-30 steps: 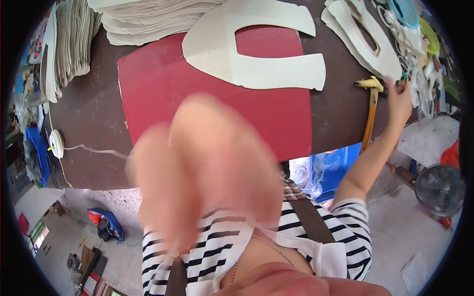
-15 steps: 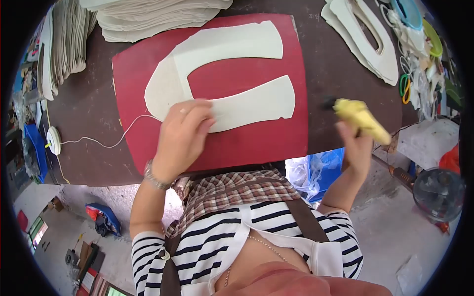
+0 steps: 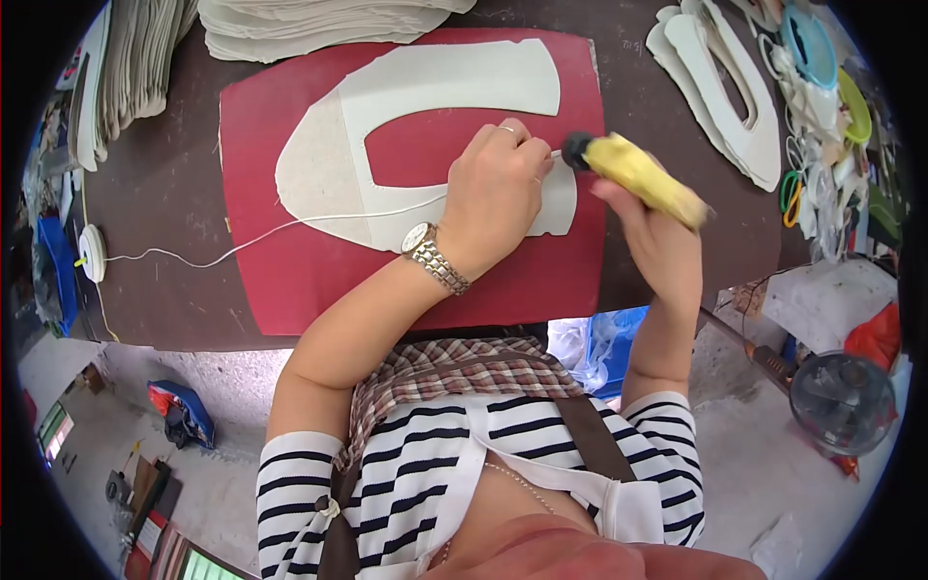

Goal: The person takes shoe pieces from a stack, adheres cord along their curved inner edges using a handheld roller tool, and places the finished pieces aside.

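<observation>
My left hand [image 3: 498, 188], with a watch on the wrist, is over the lower arm of a U-shaped white shoe-upper piece [image 3: 454, 82]. Its fingers pinch a thin white cord [image 3: 372, 215], whose short end sticks out past the fingertips. The cord runs back across the piece to a white spool [image 3: 92, 253] at the far left. My right hand [image 3: 657, 242] is closed on a yellow tool with a black round end [image 3: 638, 174], somewhat blurred. That black end is close to the left fingertips. Under the piece lies a red board [image 3: 406, 290].
Stacks of white pieces [image 3: 319, 24] stand at the back and at the back left [image 3: 135, 68]. More cut pieces [image 3: 710, 92] lie at the right, near scissors [image 3: 792, 193] and hanging oddments. A blue bin [image 3: 619, 343] is below the table edge.
My left hand has moved right and up along the piece, drawing the cord across it. My right hand has brought the yellow tool leftward and up, close to the left hand.
</observation>
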Motion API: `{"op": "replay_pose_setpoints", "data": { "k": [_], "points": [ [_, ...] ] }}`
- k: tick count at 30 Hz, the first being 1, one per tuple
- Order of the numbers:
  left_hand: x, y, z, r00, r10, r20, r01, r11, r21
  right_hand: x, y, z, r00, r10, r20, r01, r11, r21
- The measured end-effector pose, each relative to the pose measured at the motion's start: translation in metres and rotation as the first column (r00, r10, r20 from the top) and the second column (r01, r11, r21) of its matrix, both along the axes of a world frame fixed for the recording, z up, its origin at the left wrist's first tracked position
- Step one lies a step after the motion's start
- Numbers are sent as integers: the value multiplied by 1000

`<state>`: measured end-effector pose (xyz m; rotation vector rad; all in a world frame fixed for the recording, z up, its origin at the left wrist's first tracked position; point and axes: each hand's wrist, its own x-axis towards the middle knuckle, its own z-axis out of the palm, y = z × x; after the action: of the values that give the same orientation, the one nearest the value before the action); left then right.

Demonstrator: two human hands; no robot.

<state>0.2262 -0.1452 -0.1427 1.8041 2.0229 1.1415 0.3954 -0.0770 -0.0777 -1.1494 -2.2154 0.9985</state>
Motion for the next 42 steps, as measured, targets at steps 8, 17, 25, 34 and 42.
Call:
{"op": "replay_pose_setpoints", "data": {
  "k": [8,17,25,34,42],
  "points": [
    [-25,-35,-5,981,-195,22,195,980,-41,-19,9,10,928,131,348,-186,974,131],
    [-28,-44,2,840,-299,-452,288,953,-96,-34,-12,22,931,215,297,-268,951,153],
    [-50,-56,2,898,-377,-227,354,925,-135,-39,-19,31,850,272,452,-348,933,91],
    [-51,-57,2,947,-310,80,316,946,-78,-6,-19,14,987,137,89,-134,990,-43],
    [0,-58,16,851,-337,-403,290,941,-175,7,-33,15,988,91,123,-97,994,42]
  ]
}}
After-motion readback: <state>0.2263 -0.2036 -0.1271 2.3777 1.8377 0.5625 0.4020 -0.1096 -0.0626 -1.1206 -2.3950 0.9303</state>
